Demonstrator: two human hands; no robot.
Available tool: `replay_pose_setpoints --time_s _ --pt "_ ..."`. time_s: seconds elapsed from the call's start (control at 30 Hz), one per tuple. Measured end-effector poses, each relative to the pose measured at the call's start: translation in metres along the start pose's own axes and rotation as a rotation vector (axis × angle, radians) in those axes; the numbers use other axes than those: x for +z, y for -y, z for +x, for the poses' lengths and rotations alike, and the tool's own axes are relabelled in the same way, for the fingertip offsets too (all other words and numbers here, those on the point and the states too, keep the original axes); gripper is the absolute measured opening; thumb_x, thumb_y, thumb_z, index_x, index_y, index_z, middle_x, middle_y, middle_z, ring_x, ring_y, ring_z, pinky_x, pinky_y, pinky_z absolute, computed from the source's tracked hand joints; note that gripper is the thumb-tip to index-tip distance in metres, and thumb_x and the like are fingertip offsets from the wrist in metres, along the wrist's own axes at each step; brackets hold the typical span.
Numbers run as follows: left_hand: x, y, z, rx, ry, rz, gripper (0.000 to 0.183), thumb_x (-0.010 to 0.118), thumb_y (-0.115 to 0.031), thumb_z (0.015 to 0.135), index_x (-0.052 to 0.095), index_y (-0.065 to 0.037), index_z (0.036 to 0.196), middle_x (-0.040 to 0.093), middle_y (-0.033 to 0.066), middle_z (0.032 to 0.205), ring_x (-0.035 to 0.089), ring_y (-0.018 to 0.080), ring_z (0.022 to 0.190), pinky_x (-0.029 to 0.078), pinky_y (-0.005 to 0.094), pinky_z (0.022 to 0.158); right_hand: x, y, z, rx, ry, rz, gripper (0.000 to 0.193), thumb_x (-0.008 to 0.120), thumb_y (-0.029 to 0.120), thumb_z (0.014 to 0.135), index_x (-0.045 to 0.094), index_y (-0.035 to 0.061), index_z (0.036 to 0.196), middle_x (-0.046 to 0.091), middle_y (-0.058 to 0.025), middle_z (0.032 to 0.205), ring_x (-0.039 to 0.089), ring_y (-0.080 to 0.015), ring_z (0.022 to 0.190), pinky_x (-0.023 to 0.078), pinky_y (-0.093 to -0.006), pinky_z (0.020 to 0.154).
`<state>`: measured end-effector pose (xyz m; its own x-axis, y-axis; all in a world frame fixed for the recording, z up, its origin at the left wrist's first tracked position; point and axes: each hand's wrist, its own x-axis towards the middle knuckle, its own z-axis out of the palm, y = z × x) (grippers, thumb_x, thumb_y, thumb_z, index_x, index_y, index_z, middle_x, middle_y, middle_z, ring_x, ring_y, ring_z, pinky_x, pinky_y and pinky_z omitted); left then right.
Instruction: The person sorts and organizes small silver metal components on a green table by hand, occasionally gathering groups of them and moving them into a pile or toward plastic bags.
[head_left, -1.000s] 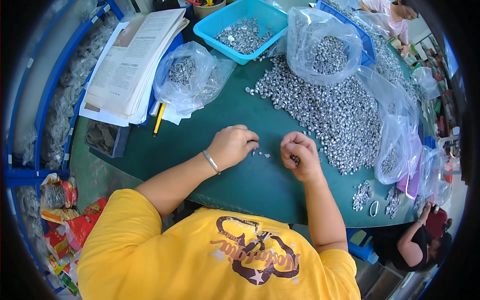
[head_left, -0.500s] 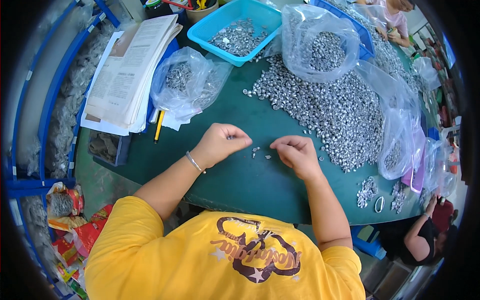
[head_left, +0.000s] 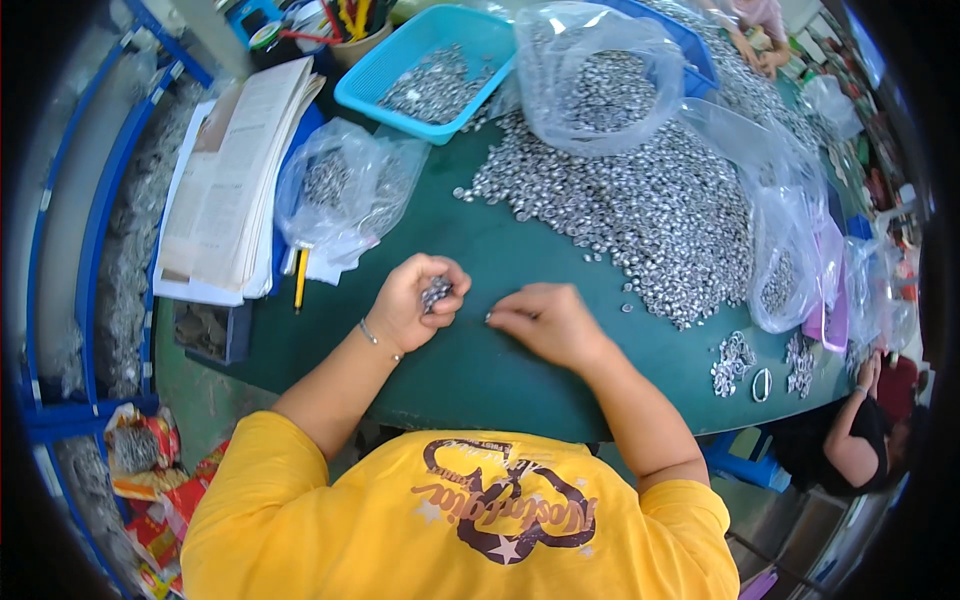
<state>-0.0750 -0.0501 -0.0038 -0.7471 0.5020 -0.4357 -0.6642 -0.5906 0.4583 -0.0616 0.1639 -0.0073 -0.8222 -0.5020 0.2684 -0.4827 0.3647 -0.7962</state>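
My left hand (head_left: pixel 424 305), with a bracelet on its wrist, is turned partly palm up above the green table (head_left: pixel 450 380). Its fingers curl round a clump of small silvery metal pieces (head_left: pixel 436 293). To the right of it, my right hand (head_left: pixel 550 322) is closed in a pinch just over the tabletop. A tiny shiny metal piece (head_left: pixel 488 317) shows at its fingertips, too small to make out exactly. Beyond both hands spreads a big heap of small round silvery metal parts (head_left: pixel 640 210).
A blue basket (head_left: pixel 345 95) with metal parts stands at the back. Clear plastic bags (head_left: pixel 340 215) of parts, stacked newspapers (head_left: pixel 225 180) and a yellow pencil (head_left: pixel 301 280) lie around. Chained metal pieces (head_left: pixel 733 362) sit at the right. Two other people are at the right side.
My left hand has turned, so the pieces in it show. My right hand has moved left and pinches a small piece. The loose pieces between the hands are no longer visible. The view has shifted.
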Motion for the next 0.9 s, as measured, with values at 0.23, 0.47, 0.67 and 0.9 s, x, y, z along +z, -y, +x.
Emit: replay_pose_setpoints --time_s 0.23,0.47,0.67,0.9 --pt "0.004 0.003 0.000 0.011 -0.115 -0.085 0.018 0.046 -0.021 0.088 0.048 -0.010 0.074 0.038 -0.0029 0.059 0.034 0.0057 0.046 0.023 0.0184 0.035 -0.007 0.011 0.001 0.449 -0.002 0.357 0.011 0.067 0.013 0.080 0.067 0.0024 0.083 0.062 -0.0048 0.069 0.053 -0.0081 0.060 0.045 -0.0259 0.057" --pt "0.018 0.017 0.001 0.695 -0.110 1.289 0.013 0.066 -0.006 0.078 0.068 -0.001 0.089 0.052 -0.0004 0.059 0.048 0.0071 0.055 0.037 0.0203 0.047 -0.046 -0.011 -0.024 0.468 -0.313 -0.185 0.012 0.065 0.014 0.078 0.068 0.0050 0.085 0.066 -0.0115 0.077 0.064 -0.0241 0.069 0.050 -0.0313 0.062" --pt "0.023 0.007 -0.006 0.607 -0.119 1.486 0.011 0.071 -0.007 0.072 0.070 -0.003 0.083 0.059 0.0063 0.066 0.054 0.0144 0.058 0.043 0.0247 0.054 -0.058 -0.034 -0.020 0.405 -0.325 -0.723 0.009 0.064 0.017 0.077 0.068 0.0101 0.082 0.062 -0.0094 0.074 0.061 -0.0294 0.066 0.049 -0.0392 0.061" --pt "0.012 0.017 -0.005 0.581 -0.021 1.776 0.014 0.069 -0.016 0.072 0.069 -0.006 0.082 0.060 0.0098 0.072 0.057 0.0251 0.063 0.047 0.0320 0.059 -0.068 -0.020 -0.021 0.636 -0.482 0.919 0.008 0.062 0.003 0.082 0.065 -0.0011 0.088 0.053 0.0011 0.060 0.036 -0.0044 0.043 0.025 -0.0194 0.039"
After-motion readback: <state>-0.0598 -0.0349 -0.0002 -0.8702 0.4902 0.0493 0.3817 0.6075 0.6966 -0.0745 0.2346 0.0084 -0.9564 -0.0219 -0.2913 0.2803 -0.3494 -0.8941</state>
